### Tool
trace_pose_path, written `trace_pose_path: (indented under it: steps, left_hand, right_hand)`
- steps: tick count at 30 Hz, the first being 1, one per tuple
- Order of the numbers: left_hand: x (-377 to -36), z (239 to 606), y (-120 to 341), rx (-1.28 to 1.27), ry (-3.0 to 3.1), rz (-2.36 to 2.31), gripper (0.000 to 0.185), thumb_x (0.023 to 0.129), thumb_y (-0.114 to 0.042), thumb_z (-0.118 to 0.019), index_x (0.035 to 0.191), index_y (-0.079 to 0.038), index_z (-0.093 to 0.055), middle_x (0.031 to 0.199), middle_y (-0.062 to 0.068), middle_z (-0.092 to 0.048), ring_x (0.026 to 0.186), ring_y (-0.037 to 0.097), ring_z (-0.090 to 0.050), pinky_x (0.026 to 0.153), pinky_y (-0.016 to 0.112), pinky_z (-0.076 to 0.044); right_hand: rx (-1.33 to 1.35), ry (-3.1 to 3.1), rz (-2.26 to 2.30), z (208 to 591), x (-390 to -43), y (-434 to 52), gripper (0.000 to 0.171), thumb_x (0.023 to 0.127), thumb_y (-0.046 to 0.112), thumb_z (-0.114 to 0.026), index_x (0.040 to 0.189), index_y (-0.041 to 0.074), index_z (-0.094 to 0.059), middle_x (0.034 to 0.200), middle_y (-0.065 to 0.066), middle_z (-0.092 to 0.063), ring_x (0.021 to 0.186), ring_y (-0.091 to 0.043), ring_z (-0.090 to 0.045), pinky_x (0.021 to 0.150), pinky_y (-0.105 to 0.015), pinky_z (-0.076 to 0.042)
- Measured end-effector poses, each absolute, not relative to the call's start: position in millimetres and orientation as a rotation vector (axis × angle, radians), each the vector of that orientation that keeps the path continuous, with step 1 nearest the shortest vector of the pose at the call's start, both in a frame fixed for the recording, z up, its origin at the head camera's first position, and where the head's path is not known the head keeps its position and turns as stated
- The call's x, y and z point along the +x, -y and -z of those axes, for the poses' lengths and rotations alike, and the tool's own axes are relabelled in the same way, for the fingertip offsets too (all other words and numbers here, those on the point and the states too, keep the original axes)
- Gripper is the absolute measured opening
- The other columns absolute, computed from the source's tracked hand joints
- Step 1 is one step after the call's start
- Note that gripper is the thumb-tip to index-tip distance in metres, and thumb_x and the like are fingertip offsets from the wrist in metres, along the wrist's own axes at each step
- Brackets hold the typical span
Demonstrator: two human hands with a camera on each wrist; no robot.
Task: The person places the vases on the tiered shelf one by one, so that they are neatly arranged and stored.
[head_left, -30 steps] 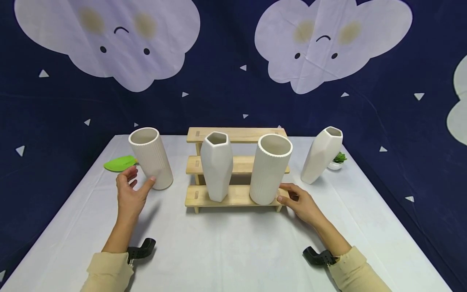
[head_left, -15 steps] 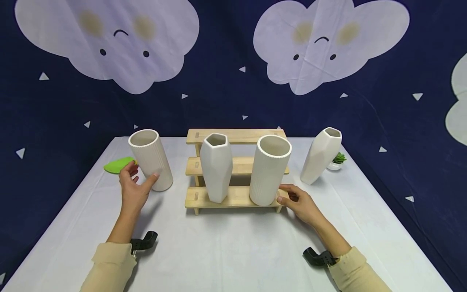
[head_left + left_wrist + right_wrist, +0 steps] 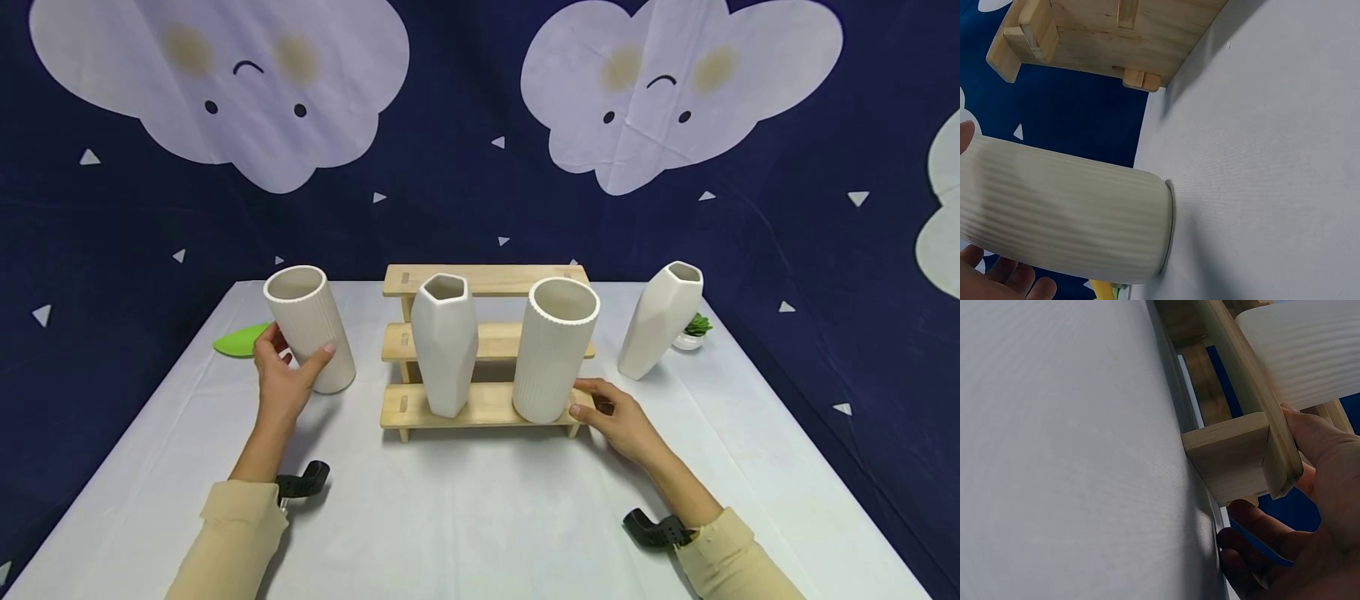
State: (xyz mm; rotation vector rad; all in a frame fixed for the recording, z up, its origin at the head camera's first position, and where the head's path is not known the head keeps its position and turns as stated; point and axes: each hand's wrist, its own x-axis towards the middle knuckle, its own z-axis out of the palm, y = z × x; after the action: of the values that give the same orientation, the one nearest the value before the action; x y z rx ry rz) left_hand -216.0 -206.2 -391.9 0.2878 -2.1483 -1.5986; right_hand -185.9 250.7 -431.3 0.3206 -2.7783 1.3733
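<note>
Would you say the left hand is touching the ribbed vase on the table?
Touching. In the head view the left hand wraps its thumb and fingers around the ribbed vase.
</note>
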Motion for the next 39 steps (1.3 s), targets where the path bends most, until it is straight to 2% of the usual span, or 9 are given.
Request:
trace_pose_path:
  steps: [10,17,22,33,39]
  left_hand:
    - [-222.9,389.5,205.0,0.278,2.184,1.626,0.088,0.078,-0.022,-0.074,0.144,-0.007,-0.018,0.143,0.015,-0.025,0.130,0.027,-0.030,0.110,0.046,-0.025]
    - [-226.2,389.7,204.8,0.287,2.179,1.680,0.091,0.077,-0.022,-0.074,0.145,-0.009,-0.015,0.147,0.014,-0.024,0.135,0.028,-0.028,0.114,0.047,-0.021]
    - [-229.0,392.5,204.6,0.289,2.176,1.673,0.091,0.077,-0.022,-0.074,0.145,-0.009,-0.015,0.146,0.016,-0.027,0.136,0.030,-0.028,0.115,0.047,-0.019]
    - [-235.3,399.0,204.5,0.299,2.187,1.646,0.090,0.076,-0.024,-0.075,0.143,-0.008,-0.016,0.142,0.018,-0.032,0.132,0.032,-0.035,0.112,0.050,-0.024]
    - [-235.8,398.4,204.3,0.285,2.171,1.653,0.088,0.077,-0.023,-0.075,0.142,-0.007,-0.018,0.140,0.018,-0.035,0.129,0.032,-0.038,0.110,0.051,-0.027]
  right_hand:
    - [0.326,2.773,-1.363,431.2,-185.5,-250.8,0.045,0.087,0.028,-0.067,0.128,0.012,-0.056,0.122,-0.015,-0.062,0.109,-0.030,-0.059,0.093,-0.046,-0.046]
    - [0.336,2.769,-1.364,431.8,-186.1,-251.1,0.044,0.088,0.027,-0.067,0.127,0.012,-0.057,0.118,-0.015,-0.064,0.104,-0.025,-0.060,0.088,-0.037,-0.047]
    - [0.339,2.767,-1.368,431.6,-186.3,-251.0,0.044,0.088,0.026,-0.067,0.127,0.012,-0.057,0.117,-0.014,-0.064,0.104,-0.025,-0.060,0.087,-0.037,-0.047]
    - [0.330,2.774,-1.387,431.0,-185.9,-249.7,0.044,0.088,0.024,-0.067,0.129,0.013,-0.056,0.117,-0.014,-0.064,0.103,-0.022,-0.059,0.086,-0.033,-0.047]
    - [0.315,2.789,-1.372,413.6,-177.4,-240.5,0.043,0.088,0.017,-0.066,0.128,0.005,-0.055,0.115,-0.020,-0.064,0.103,-0.028,-0.059,0.086,-0.037,-0.047]
